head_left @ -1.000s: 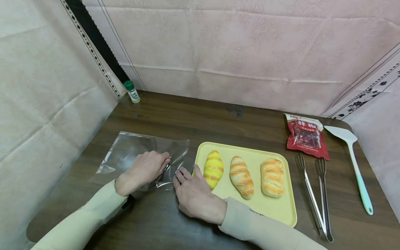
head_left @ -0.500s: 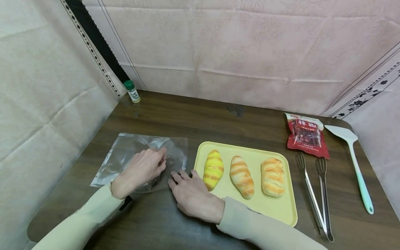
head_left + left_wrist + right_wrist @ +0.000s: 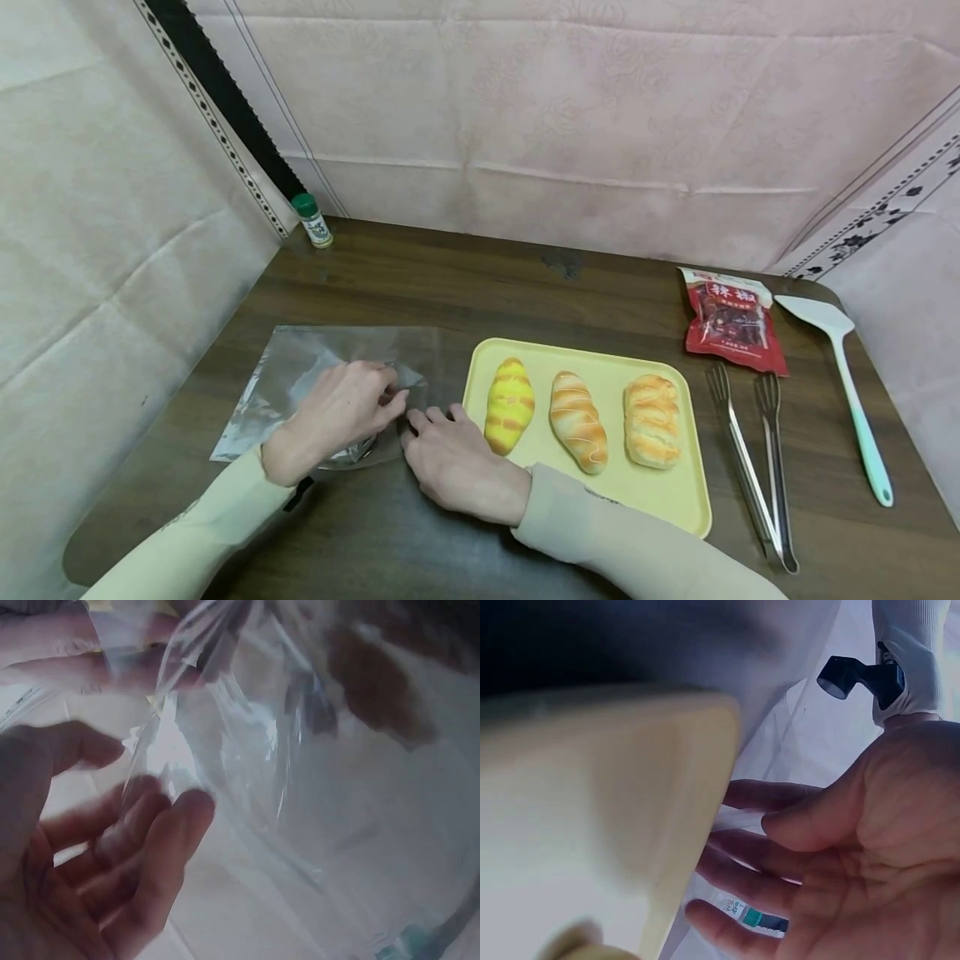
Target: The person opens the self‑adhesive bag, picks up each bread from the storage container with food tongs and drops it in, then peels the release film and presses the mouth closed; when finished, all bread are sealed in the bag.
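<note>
A clear plastic bag (image 3: 300,350) lies flat and wrinkled at the left of the table. Over its lower right part is my left hand (image 3: 337,417), fingers loosely bent. In the left wrist view a gap shows between thumb and fingers (image 3: 195,814), and the shiny film (image 3: 247,765) runs close against the fingertips. My right hand (image 3: 461,467) reaches to the bag's right edge, beside the left hand; the right wrist view shows its fingers (image 3: 757,889) spread, next to the tray's rim. Whether its fingertips touch the film is hard to tell.
Right of the hands sits a yellow tray (image 3: 615,500) bearing a yellow bread roll (image 3: 510,407), a striped roll (image 3: 578,422) and a golden loaf (image 3: 652,421). Farther right are metal tongs (image 3: 780,500), a red food packet (image 3: 733,321) and a spatula (image 3: 855,392). A green-capped bottle (image 3: 312,220) stands back left.
The left thumb has come away from the fingers, and the right hand has shifted slightly left towards it. The bag's right edge has moved a little left, its film flatter.
</note>
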A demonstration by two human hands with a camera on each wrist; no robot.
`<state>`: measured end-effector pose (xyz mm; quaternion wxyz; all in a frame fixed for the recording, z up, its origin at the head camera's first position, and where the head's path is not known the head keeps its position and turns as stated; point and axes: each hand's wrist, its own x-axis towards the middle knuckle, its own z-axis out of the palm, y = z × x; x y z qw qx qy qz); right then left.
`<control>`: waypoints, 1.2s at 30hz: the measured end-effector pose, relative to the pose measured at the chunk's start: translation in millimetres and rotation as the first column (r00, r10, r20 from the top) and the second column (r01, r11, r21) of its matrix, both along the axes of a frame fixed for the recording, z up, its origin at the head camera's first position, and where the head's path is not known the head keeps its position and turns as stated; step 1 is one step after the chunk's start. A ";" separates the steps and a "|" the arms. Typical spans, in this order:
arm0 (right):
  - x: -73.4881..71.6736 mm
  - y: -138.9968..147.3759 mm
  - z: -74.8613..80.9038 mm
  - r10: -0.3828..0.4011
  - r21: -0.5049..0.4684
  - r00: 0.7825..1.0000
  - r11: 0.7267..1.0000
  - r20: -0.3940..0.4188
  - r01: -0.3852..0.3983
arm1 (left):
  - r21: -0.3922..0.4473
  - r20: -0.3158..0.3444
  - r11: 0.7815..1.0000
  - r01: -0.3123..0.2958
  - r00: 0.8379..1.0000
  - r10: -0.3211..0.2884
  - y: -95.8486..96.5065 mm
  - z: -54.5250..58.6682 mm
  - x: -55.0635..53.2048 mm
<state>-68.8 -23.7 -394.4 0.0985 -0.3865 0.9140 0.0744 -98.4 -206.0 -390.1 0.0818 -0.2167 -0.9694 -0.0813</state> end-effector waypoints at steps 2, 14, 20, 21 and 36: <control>0.2 -0.9 -0.1 0.005 0.011 1.000 1.000 -0.002 -0.005 | 0.004 -0.031 0.999 -0.042 0.999 0.042 1.9 0.3 1.6; -1.3 -3.5 -0.7 0.026 0.036 1.000 0.999 0.018 -0.026 | 0.104 0.070 0.976 -0.194 0.980 0.187 4.1 16.7 19.4; -0.9 -2.7 -0.9 0.042 0.033 0.999 0.999 -0.010 -0.042 | 0.150 0.090 0.956 -0.253 0.966 0.242 3.2 21.0 30.0; -0.5 -2.2 -1.0 0.044 0.029 0.999 0.999 -0.023 -0.044 | 0.146 0.077 0.956 -0.254 0.966 0.245 2.7 21.0 31.2; 1.3 0.1 -1.6 0.049 0.009 0.997 0.999 -0.058 -0.049 | 0.130 0.152 0.946 -0.298 0.949 0.278 -3.3 29.4 32.5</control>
